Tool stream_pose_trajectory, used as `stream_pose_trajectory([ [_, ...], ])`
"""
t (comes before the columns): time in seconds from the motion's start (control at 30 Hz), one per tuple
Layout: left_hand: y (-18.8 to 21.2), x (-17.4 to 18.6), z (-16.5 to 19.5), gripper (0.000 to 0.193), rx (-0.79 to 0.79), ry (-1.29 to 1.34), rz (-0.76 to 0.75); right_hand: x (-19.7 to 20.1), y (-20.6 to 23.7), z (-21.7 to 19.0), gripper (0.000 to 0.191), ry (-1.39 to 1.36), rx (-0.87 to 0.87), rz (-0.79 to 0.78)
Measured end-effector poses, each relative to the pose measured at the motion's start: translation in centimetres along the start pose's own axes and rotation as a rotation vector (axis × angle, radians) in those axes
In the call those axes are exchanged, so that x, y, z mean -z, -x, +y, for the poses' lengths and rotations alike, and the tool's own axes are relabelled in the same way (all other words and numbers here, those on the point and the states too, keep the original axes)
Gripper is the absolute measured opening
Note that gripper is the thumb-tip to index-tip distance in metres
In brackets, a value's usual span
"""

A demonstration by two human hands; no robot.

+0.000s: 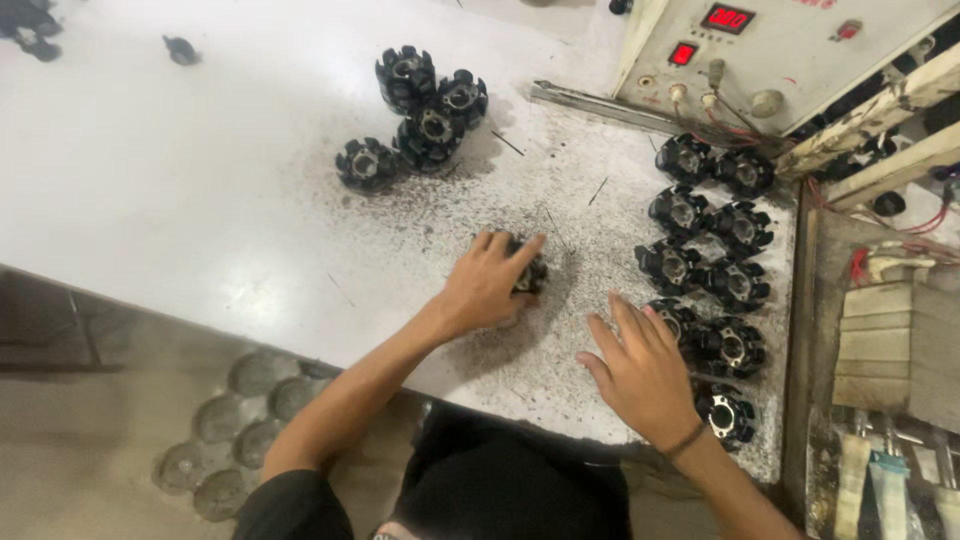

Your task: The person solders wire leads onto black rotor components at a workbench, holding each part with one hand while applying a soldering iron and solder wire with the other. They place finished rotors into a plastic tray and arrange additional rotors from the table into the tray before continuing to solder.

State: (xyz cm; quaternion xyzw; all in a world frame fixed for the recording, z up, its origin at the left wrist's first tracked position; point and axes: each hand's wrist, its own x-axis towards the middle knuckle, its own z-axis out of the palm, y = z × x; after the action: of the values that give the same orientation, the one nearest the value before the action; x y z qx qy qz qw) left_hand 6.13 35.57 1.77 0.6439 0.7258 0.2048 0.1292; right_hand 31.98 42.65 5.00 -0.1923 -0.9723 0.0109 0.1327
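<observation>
**Hands on the black parts**

Our right hand lies flat, fingers spread, touching the nearest black part in the double row along the white table. Our left hand closes over a single black part. Farther off sits a cluster, then the control box.

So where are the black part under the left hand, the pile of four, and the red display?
Black toothed part (531,272), head view, exposed right edge.
Pile of four parts (432,128), head view, middle piece.
Red display (727,18), head view, lit digits.
</observation>
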Motion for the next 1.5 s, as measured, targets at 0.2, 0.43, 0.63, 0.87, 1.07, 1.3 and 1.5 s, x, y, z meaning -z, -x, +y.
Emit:
stream_pose_trajectory([
  [0.2,-7.0,4.3,-9.5,0.06,0.13,-0.463,0.47,-4.1,-5.9,0.4,0.055,-0.011,0.053,-0.23],
  [0.43,-9.2,3.2,-12.1,0.04,0.074,-0.359,0.258,-5.6,-10.8,8.3,0.041,0.049,0.046,-0.076],
  [0.63,-9.8,-0.7,-2.3,0.029,-0.758,0.141,-0.222,-6.5,-14.2,13.8,0.05,0.054,-0.107,-0.221],
  [0.87,-15.5,-4.5,-5.7,0.049,-0.447,0.325,0.114,-3.1,-5.9,7.4,0.041,-0.051,-0.085,-0.292],
  [1.07,-23.3,-6.3,-5.3,0.041,-0.418,0.212,-0.031,-5.4,-10.9,9.8,0.041,-0.063,-0.156,-0.181],
  [1.3,-25.7,-9.0,-6.3,0.043,-0.436,0.142,0.225,-7.0,-13.3,13.2,0.035,-0.036,-0.145,-0.305],
  [1.5,-22.6,-3.9,-6.4,0.061,-0.368,0.036,0.334,-6.0,-11.6,11.7,0.06,0.052,-0.096,-0.213],
])
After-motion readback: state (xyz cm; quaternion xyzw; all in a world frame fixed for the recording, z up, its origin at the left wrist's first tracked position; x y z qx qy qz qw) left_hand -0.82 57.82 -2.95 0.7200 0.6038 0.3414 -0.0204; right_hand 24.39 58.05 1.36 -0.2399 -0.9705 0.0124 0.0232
